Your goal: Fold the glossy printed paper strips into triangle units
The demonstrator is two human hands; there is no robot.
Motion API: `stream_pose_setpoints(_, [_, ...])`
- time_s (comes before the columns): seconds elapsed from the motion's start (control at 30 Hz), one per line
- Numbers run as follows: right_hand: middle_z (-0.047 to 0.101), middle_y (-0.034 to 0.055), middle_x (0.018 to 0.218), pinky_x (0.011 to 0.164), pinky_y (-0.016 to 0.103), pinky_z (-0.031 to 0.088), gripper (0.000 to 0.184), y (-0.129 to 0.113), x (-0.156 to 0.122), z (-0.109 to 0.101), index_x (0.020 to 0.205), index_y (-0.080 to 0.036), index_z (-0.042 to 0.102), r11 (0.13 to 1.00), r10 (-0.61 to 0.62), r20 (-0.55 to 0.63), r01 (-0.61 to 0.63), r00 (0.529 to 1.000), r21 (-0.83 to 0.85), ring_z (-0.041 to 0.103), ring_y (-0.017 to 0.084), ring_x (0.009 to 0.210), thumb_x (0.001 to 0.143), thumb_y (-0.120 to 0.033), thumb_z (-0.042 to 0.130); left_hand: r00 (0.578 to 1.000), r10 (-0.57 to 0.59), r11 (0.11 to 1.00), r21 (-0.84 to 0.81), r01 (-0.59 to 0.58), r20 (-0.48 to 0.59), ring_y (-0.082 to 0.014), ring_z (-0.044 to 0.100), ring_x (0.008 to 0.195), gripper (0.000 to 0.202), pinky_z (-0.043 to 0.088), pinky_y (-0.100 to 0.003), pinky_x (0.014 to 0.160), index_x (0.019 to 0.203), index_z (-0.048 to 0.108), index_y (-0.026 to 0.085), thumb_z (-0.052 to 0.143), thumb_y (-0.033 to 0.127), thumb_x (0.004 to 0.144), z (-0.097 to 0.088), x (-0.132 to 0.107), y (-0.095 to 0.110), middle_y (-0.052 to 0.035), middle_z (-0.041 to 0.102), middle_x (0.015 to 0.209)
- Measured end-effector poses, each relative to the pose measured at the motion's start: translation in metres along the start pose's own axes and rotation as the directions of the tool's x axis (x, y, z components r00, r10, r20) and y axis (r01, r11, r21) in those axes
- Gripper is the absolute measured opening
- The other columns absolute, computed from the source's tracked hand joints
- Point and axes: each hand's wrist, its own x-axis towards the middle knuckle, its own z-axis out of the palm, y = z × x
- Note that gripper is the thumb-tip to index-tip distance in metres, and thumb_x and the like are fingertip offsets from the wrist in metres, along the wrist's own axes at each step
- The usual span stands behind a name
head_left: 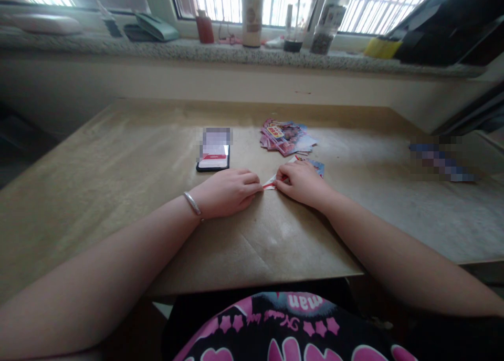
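A small folded paper [270, 184], white with red along its edge, lies on the table between my two hands. My left hand [234, 192], with a silver bangle at the wrist, has its fingers closed together and their tips on the paper's left corner. My right hand [302, 183] is closed in a pinch on the same paper, covering much of it. A blue printed piece of paper [318, 167] shows just behind the right hand; whether it joins the folded one is hidden. Farther back lies a fanned pile of colourful printed papers [284, 143].
A phone [214, 164] with a lit screen lies behind my left hand. On the right of the table [252, 250] is a blurred blue and pink item [444, 164]. Bottles, a red container [205, 27] and a green case [157, 27] stand on the stone windowsill [244, 52].
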Motion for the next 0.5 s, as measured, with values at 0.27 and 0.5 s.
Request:
stream_pose_setpoints(0.27, [0.072,0.0073,0.090,0.081,0.037,0.034,0.017,-0.0004,-0.0006,-0.0004,0.080,-0.019,0.064,1.000,0.001,-0.006,-0.001,1.000,0.008,0.060,0.024,0.090,0.085,-0.034,0.055,1.000,-0.007,0.997,-0.073,0.009,0.016,-0.0198,0.059,0.093,0.030,0.050,-0.032,0.082,0.112,0.067,0.016,0.043,0.018,0.093,-0.0027,-0.0047,-0.0048,-0.0087,0.066,0.102])
stream_pose_setpoints(0.5, [0.071,0.0069,0.089,0.082,0.036,0.034,0.017,-0.0008,-0.0016,-0.0004,0.078,-0.019,0.063,1.000,0.005,-0.008,-0.005,1.000,0.005,0.059,0.024,0.089,0.085,-0.033,0.054,0.999,-0.008,0.997,-0.073,0.010,0.031,-0.0204,0.060,0.095,0.032,0.051,-0.033,0.085,0.114,0.067,0.017,0.045,0.016,0.091,-0.0041,-0.0061,-0.0060,-0.0087,0.065,0.104])
